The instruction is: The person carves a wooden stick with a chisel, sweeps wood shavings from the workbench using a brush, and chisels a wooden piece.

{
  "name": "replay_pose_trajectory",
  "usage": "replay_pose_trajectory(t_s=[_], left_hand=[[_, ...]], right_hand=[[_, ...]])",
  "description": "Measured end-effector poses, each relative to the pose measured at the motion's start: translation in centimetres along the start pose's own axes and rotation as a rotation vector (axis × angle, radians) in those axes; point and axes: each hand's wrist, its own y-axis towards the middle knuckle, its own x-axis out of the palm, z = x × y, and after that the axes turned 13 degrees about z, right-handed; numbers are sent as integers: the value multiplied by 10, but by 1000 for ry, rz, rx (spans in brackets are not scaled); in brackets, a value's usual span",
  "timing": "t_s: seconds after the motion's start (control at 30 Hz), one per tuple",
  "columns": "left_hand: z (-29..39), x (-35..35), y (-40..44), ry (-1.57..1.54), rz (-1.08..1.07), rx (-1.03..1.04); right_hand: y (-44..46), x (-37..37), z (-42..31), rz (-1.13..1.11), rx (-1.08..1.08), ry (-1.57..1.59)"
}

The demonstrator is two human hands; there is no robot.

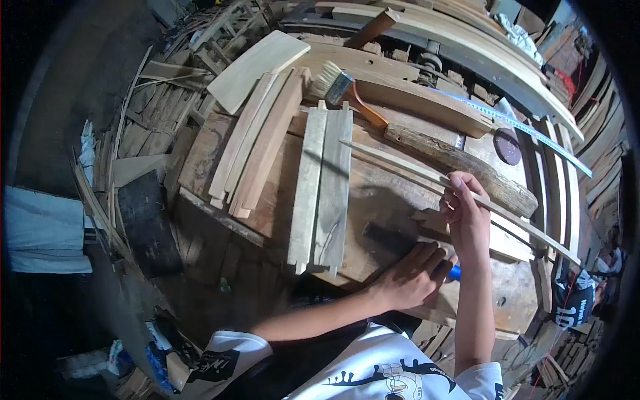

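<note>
Above the table [370, 193], a person's right hand [467, 207] pinches a thin strip [413, 169] slanting toward the right edge, best held lightly to avoid bending, while the left hand [417, 277] curls by the near edge, its grip on a blue item [455, 272] hidden from here.

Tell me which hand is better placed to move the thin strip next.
Probably the right hand: it is pinching the thin strip. The left hand sits apart from it, near a blue object.
</note>
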Motion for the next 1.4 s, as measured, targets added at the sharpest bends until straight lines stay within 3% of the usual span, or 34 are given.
replay_pose_trajectory(t_s=[0.1,0.17,0.27,0.37,0.47,0.5,0.53,0.6,0.73,0.8,0.9,0.93,1.0,1.07,1.1,1.13,1.2,1.23,1.3,1.4], left_hand=[[-2,-3,-4,-82,59,29],[-3,-1,-7,-40,87,51],[-4,10,-11,-9,32,5],[-5,13,-13,-66,87,29],[-4,11,-15,-73,48,42],[-2,7,-14,-60,-11,40],[1,1,-14,-68,98,117],[4,2,-15,-63,119,102],[2,2,-20,-8,264,197],[1,8,-21,-51,220,108],[3,5,-22,-17,281,168],[7,-2,-22,21,286,212],[8,-21,-13,96,327,306],[-8,-53,12,12,375,273],[-25,-69,26,51,303,118],[-42,-84,45,23,369,79],[-85,-107,79,232,299,-104],[-104,-112,95,331,156,-299],[-133,-117,110,539,46,-156],[-177,-104,125,695,-167,-145]], right_hand=[[-14,-1,-5,-18,75,81],[-30,10,-13,64,277,204],[-23,-4,16,-78,357,345],[-29,-2,23,-57,240,360],[-31,-16,24,-248,256,272],[-50,-14,19,-138,204,219],[-62,-16,14,-138,161,129],[-74,-32,12,-187,68,-20],[-111,-66,16,-87,-426,-241],[-120,-100,33,120,-731,-514],[-132,-135,72,439,-1114,-891],[-134,-140,81,409,-1182,-967],[-136,-143,86,444,-1236,-1007],[-135,-140,85,461,-1223,-993],[-134,-136,84,481,-1198,-1001],[-134,-134,82,502,-1174,-1012],[-133,-132,81,496,-1197,-1011],[-132,-133,81,496,-1197,-1008],[-133,-134,80,486,-1170,-1020],[-133,-132,77,500,-1168,-1012]])
